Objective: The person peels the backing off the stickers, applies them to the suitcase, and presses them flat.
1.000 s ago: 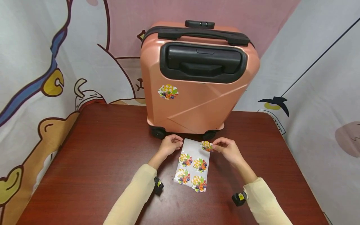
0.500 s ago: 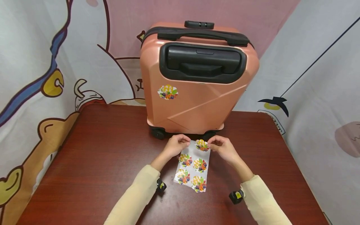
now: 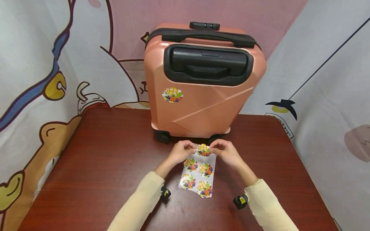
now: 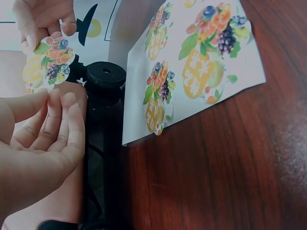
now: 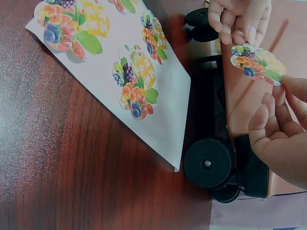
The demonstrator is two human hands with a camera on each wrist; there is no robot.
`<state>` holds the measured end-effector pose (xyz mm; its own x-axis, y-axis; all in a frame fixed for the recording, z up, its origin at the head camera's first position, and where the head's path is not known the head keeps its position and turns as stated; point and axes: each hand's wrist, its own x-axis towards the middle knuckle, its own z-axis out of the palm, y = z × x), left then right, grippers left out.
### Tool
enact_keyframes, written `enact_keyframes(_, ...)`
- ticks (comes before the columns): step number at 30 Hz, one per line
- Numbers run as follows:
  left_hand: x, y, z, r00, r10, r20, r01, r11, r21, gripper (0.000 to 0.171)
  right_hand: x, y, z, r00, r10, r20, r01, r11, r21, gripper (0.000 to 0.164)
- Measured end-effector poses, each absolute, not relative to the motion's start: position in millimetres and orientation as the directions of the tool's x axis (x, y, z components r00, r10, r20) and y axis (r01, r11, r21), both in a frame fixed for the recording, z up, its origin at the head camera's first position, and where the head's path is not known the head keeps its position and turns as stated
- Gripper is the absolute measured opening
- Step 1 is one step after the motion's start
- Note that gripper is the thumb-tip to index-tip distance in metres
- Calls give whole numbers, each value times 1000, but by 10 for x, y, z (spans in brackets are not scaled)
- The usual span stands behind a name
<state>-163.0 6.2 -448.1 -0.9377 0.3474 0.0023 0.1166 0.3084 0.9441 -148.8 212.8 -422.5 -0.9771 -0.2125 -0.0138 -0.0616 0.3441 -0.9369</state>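
A fruit-print sticker (image 3: 203,150) with a scalloped edge is held between both hands, above the far end of a white sticker sheet (image 3: 199,158). My left hand (image 3: 180,152) pinches its left edge between thumb and index finger, the other fingers loosely bent. At the opposite edge my right hand (image 3: 226,152) pinches it the same way, as the right wrist view also shows with the sticker (image 5: 259,63) face up. Several matching stickers (image 4: 206,52) are on the sheet, which lies on the brown table.
A pink suitcase (image 3: 199,109) stands upright behind the hands, its black wheel (image 5: 207,163) close to the sheet. One fruit sticker (image 3: 172,95) is on the suitcase's left front. Printed cloth (image 3: 95,57) hangs behind the table (image 3: 115,160).
The right hand has moved left with the sticker, over the sheet. The left hand has come right and taken the sticker's other edge.
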Motion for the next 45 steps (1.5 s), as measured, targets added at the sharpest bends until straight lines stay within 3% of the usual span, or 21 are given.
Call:
enact_keyframes(8,-1612,46,-4496,-942,334,10,117,301,946,4,-1464,2099,-4186,-978,-208,-22,-52,346,-937,9)
enact_keyframes(16,-1619,2,-4446,-944,326,48,144,278,950,5,-1352,1940,-3865,-979,-202,0,-84,410,-908,7)
enact_keyframes(27,-1643,-96,-4245,-963,258,73,139,249,958,4,-1540,1937,-3992,-977,-197,79,-154,405,-901,5)
enact_keyframes(45,-1701,-220,-3908,-963,217,159,209,229,951,4,-1642,1771,-3707,-971,-192,145,-211,386,-898,5)
